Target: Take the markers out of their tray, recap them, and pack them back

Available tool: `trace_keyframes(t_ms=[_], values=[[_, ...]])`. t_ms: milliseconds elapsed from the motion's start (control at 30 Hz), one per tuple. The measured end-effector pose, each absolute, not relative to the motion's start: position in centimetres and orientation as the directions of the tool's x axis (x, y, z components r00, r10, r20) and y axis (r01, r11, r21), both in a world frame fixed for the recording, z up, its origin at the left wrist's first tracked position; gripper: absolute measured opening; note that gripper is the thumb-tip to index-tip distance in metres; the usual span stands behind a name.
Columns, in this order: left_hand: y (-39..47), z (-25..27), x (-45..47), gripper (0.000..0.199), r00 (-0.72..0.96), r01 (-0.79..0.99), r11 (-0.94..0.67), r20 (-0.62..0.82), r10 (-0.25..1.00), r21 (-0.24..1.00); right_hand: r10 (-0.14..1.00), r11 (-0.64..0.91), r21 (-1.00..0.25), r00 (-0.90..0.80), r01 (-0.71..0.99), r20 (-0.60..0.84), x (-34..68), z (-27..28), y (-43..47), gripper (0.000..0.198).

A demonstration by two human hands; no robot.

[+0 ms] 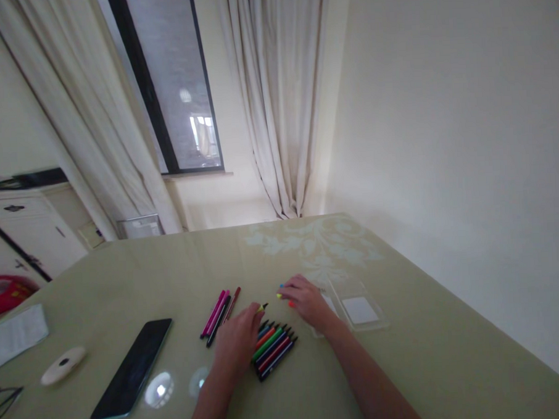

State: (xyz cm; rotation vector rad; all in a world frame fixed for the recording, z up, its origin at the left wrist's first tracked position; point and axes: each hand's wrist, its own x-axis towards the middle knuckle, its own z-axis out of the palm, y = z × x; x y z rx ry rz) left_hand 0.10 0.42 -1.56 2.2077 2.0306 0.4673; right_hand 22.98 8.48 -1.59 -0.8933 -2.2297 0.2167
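Observation:
My left hand [239,336] is closed round a yellow-green marker [262,308] whose dark tip pokes out past the fingers. Most of its barrel is hidden by the hand. Right beside this hand lies a row of coloured markers [273,350], side by side, dark tips pointing away to the upper right. My right hand [306,300] has its fingers drawn together at a small yellow piece [279,295], which looks like a marker cap. A blue bit [281,286] and an orange-red bit [291,304] show close to those fingers; whether they are held or lie on the table, I cannot tell.
Left of my hands lie pink markers [214,313], a black marker [218,321] and a brown-red one [232,303]. An open clear plastic case [379,316] sits beyond my right wrist. A phone [133,370] and a pale oval object [63,366] lie further left. A wall borders the right.

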Motion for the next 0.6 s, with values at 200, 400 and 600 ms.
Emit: trace_keyframes(t_ms=[200, 400, 600], values=[[0.9, -2.2, -2.5, 0.034, -0.087, 0.933, -0.028, 0.302, 0.949, 0.358, 0.754, 0.606, -0.457, -0.289, 0.651, 0.59, 24.6, -2.5, 9.4, 0.023], [0.8, -3.0, -1.2, 0.028, 0.062, 0.927, -0.147, 0.246, 0.967, 0.345, 0.818, 0.52, -0.371, -0.324, 0.769, 0.476, 20.7, -3.2, 8.0, 0.011], [1.1, -2.9, -1.7, 0.024, 0.033, 0.925, -0.122, 0.246, 0.969, 0.36, 0.836, 0.477, -0.247, -0.35, 0.843, 0.423, 19.8, -3.5, 7.5, 0.008]])
